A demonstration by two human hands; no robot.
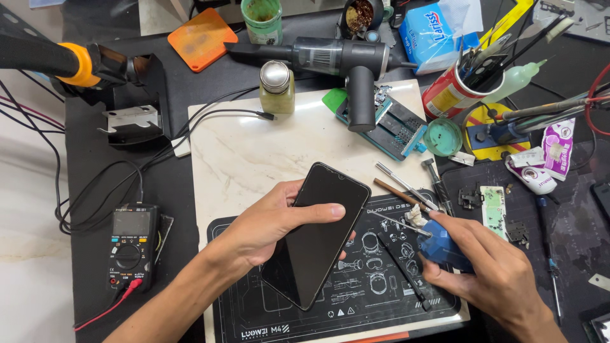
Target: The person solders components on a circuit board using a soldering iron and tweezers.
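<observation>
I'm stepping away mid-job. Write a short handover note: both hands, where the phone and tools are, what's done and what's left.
Left hand: holds the black smartphone screen-up, tilted, above the dark work mat; thumb across the glass.
Right hand: closed on a small blue tool at the mat's right edge.
Nearby: tweezers and screwdrivers on the mat's upper right; multimeter to the left.
Done: phone picked up; screen dark, phone looks closed.
Left: no opening visible yet; blue tool not touching the phone.
</observation>
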